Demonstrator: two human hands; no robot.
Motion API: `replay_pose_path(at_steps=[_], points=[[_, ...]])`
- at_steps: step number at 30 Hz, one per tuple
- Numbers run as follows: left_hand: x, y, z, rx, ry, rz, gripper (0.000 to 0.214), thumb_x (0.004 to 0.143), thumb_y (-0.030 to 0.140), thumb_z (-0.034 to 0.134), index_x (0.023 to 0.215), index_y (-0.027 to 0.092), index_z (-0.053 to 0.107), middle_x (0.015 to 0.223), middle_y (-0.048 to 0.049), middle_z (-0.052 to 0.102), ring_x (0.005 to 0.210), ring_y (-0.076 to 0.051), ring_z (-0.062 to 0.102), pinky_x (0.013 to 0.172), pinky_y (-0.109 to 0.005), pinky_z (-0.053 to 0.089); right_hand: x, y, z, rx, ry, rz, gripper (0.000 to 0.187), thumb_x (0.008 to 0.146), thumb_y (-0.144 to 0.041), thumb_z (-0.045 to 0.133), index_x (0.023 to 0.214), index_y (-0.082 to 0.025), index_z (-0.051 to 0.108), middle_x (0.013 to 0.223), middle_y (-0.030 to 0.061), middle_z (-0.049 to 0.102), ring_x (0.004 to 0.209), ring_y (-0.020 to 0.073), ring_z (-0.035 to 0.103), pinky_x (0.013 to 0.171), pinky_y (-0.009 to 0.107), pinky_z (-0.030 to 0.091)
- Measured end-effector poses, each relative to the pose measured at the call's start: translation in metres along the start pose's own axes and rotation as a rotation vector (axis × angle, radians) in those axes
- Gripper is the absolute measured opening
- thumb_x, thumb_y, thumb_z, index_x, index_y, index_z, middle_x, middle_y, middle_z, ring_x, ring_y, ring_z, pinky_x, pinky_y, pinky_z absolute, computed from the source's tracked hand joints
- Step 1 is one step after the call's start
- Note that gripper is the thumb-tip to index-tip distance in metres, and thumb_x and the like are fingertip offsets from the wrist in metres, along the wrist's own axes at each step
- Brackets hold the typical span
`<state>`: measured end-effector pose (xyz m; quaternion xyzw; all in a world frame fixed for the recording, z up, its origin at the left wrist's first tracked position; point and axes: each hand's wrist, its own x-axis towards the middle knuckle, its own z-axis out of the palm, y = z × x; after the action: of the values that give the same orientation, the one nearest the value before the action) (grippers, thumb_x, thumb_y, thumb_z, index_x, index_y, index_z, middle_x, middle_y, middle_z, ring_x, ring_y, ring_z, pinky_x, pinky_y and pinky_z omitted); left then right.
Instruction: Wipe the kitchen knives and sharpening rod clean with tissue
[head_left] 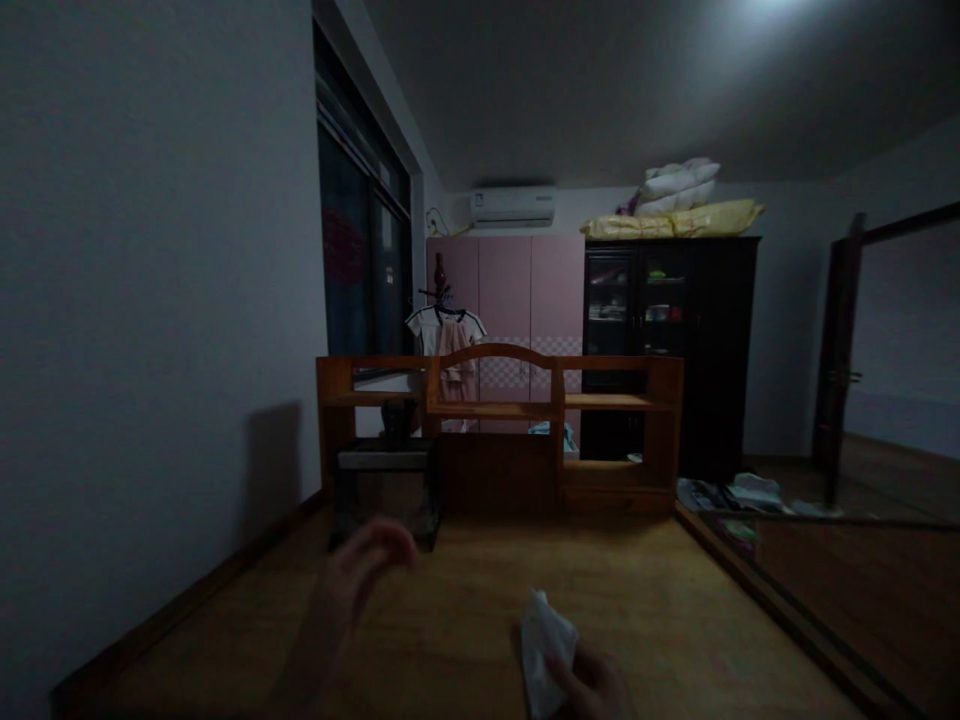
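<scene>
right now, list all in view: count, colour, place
tissue-like item: 1, white, front centre
wooden surface: 1, brown, front
shelf: 1, brown, surface's far edge
box: 1, dark, by shelf, left
window: 1, dark, left
clothes: 2+, white and pinkish, beside window
air conditioner: 1, white, far wall
wardrobe: 1, pink, below air conditioner
cabinet: 1, black, right of wardrobe
bundle: 1, yellow, atop cabinet
pillow-like pile: 1, whitish, atop bundle
door: 1, dark, right
left hand: 1, bare, raised near box
right hand: 1, bare, holding tissue-like item
</scene>
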<state>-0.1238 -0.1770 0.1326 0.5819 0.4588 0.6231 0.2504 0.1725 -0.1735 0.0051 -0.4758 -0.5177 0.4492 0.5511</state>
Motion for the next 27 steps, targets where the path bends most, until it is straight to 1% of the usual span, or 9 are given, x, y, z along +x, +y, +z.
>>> replay_pose_path(at_steps=[3, 4, 5, 7, 9, 12, 16, 22, 27], points=[[0.098, 0.032, -0.024, 0.092, 0.405, 0.258, 0.021, 0.083, 0.029, 0.044, 0.097, 0.021, 0.057, 0.098, -0.0030, 0.063, 0.096, -0.023, 0.059, 0.091, -0.039, 0.047, -0.001, 0.002, -0.001, 0.025, -0.015, 0.015, 0.057, 0.053, -0.064, 0.069, 0.077, -0.013, 0.074, 0.076, 0.0105, 0.072, 0.085, 0.0345, 0.065, 0.072, 0.037, 0.049], [0.130, 0.036, -0.031, 0.208, 0.537, 0.293, 0.024, 0.082, 0.027, 0.044, 0.102, 0.019, 0.054, 0.104, -0.0055, 0.061, 0.101, -0.024, 0.057, 0.093, -0.039, 0.045, -0.001, 0.002, -0.001, 0.030, -0.016, 0.011, 0.056, 0.053, -0.063, 0.069, 0.078, -0.013, 0.074, 0.077, 0.0107, 0.072, 0.085, 0.0345, 0.065, 0.072, 0.037, 0.049], [0.159, 0.037, -0.037, 0.317, 0.599, 0.302, 0.027, 0.082, 0.026, 0.043, 0.107, 0.017, 0.051, 0.111, -0.0085, 0.058, 0.106, -0.024, 0.054, 0.096, -0.039, 0.042, -0.001, 0.002, -0.001, 0.035, -0.018, 0.000, 0.056, 0.054, -0.062, 0.069, 0.079, -0.013, 0.074, 0.079, 0.0109, 0.072, 0.086, 0.0343, 0.065, 0.072, 0.037, 0.049], [0.205, 0.028, -0.048, 0.512, 0.502, 0.293, 0.036, 0.081, 0.025, 0.047, 0.116, 0.013, 0.045, 0.122, -0.0141, 0.051, 0.113, -0.026, 0.049, 0.098, -0.040, 0.039, -0.001, 0.003, -0.001, 0.041, -0.024, -0.022, 0.056, 0.056, -0.062, 0.069, 0.083, -0.013, 0.074, 0.081, 0.0112, 0.072, 0.085, 0.0336, 0.065, 0.072, 0.037, 0.049], [0.234, 0.012, -0.055, 0.664, 0.297, 0.306, 0.043, 0.079, 0.025, 0.051, 0.119, 0.010, 0.042, 0.128, -0.0176, 0.047, 0.118, -0.026, 0.045, 0.101, -0.039, 0.035, 0.000, 0.004, -0.001, 0.034, -0.039, -0.024, 0.057, 0.059, -0.062, 0.067, 0.085, -0.012, 0.074, 0.081, 0.0113, 0.072, 0.084, 0.0327, 0.065, 0.071, 0.036, 0.049], [0.259, -0.007, -0.058, 0.777, 0.094, 0.300, 0.047, 0.080, 0.024, 0.049, 0.123, 0.008, 0.040, 0.133, -0.0183, 0.045, 0.121, -0.026, 0.043, 0.103, -0.038, 0.031, 0.002, 0.005, -0.003, -0.011, -0.069, -0.014, 0.057, 0.058, -0.062, 0.067, 0.083, -0.011, 0.074, 0.079, 0.0109, 0.072, 0.084, 0.0327, 0.065, 0.071, 0.035, 0.050], [0.278, -0.008, -0.051, 0.828, -0.025, 0.269, 0.038, 0.078, 0.021, 0.045, 0.114, 0.009, 0.051, 0.126, -0.0153, 0.053, 0.117, -0.024, 0.046, 0.102, -0.034, 0.031, 0.006, 0.006, -0.005, 0.012, -0.108, -0.014, 0.056, 0.057, -0.062, 0.068, 0.082, -0.012, 0.075, 0.080, 0.0096, 0.072, 0.088, 0.0334, 0.065, 0.075, 0.035, 0.050], [0.291, 0.004, -0.048, 0.839, -0.046, 0.175, 0.021, 0.075, 0.020, 0.044, 0.085, 0.014, 0.062, 0.100, -0.0112, 0.066, 0.104, -0.026, 0.054, 0.095, -0.034, 0.037, 0.007, 0.009, -0.005, 0.034, -0.098, 0.014, 0.060, 0.055, -0.063, 0.070, 0.085, -0.011, 0.075, 0.084, 0.0107, 0.072, 0.087, 0.0337, 0.065, 0.076, 0.037, 0.049], [0.286, 0.009, -0.055, 0.807, -0.056, 0.071, 0.023, 0.079, 0.018, 0.040, 0.078, 0.013, 0.062, 0.082, -0.0075, 0.066, 0.085, -0.022, 0.057, 0.081, -0.031, 0.044, 0.002, 0.008, -0.005, 0.024, -0.154, -0.037, 0.053, 0.066, -0.059, 0.065, 0.088, -0.011, 0.074, 0.083, 0.0108, 0.071, 0.083, 0.0295, 0.065, 0.074, 0.035, 0.049]])
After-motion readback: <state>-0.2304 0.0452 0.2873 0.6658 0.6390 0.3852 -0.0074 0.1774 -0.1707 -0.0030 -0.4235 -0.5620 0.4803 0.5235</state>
